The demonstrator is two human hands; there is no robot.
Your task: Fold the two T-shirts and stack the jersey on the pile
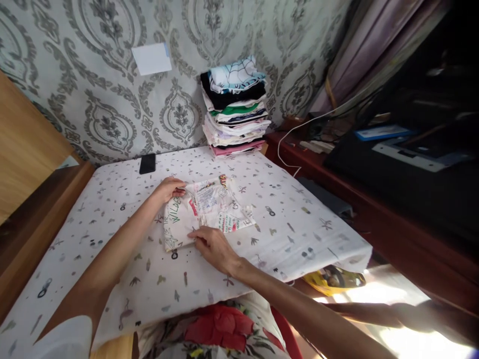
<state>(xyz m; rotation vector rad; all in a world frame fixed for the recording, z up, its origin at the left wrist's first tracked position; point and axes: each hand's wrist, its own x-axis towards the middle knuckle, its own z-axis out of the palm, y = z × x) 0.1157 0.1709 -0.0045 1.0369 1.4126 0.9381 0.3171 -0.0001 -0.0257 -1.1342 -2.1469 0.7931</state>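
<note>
A white garment (220,202) with green, red and black lettering lies partly folded on the patterned sheet. My left hand (170,190) grips its far left edge, fingers curled over the cloth. At the near edge, around the middle, my right hand (214,245) has thumb and forefinger pinched on the fabric. The left part of the garment is doubled over as a flat panel, while the right part spreads out with its corner pointing right. What kind of garment it is cannot be made out.
A tall stack of folded clothes (235,112) stands at the back against the wallpaper. A black phone (147,163) lies at the back left of the sheet (299,234). A white cable (286,137) runs along the right side, near a dark screen-like panel (422,174). Wooden furniture (32,149) borders the left.
</note>
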